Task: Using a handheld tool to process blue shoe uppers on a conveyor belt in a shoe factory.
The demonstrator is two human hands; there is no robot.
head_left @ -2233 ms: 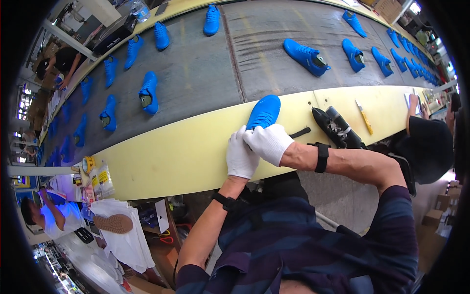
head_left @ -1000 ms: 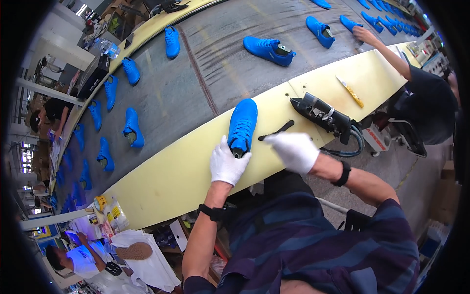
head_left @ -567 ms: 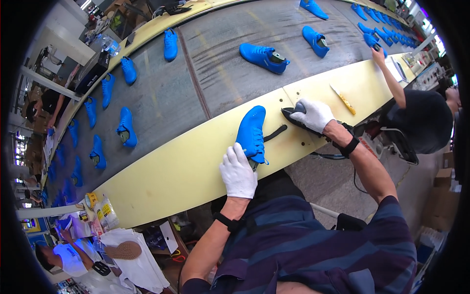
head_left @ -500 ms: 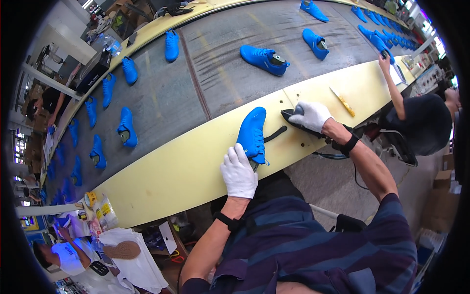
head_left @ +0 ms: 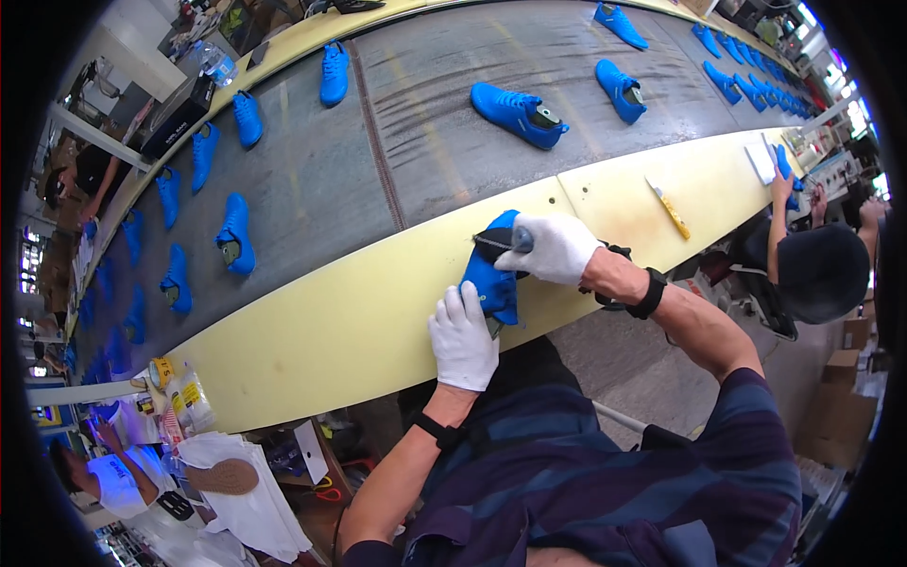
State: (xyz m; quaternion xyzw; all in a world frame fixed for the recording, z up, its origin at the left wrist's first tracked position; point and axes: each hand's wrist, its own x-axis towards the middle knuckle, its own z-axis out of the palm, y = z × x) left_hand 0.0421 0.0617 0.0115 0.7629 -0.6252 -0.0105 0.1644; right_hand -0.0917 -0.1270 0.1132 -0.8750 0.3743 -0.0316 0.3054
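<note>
Blue shoe (head_left: 488, 283) is positioned on the yellow ledge (head_left: 312, 331), directly in front of the wearer, toe end directed toward the conveyor belt (head_left: 425, 123) and heel end toward the body. Its heel is gripped by the left hand (head_left: 463, 335), gloved in white; the fingers are laid close together along the shoe's left side and clamped on it. The thumb's exact placement cannot be told.

A black hand tool (head_left: 491, 244) with a tapered end is held over the front part of the shoe by the right hand (head_left: 557, 249), also gloved in white. The fingers are closed around the tool, and its tapered end is pointed to the left. Part of the shoe's upper is covered by it; whether contact is made cannot be told. A black band (head_left: 652, 293) is worn on the right wrist.

To the right, a knife with a yellow handle (head_left: 673, 215) is laid on the ledge, well apart from both hands. Beyond the ledge, further blue shoes (head_left: 515, 115) are spread over the dark grey belt, grouped more densely at far right. At the ledge's left end, a yellow tape roll (head_left: 162, 371) is set beside a clear bag (head_left: 195, 397). Below these, a brown sole (head_left: 223, 477) is rested on white sheets (head_left: 269, 515). At right, a co-worker in a dark cap (head_left: 825, 274) is seated beside the ledge.
</note>
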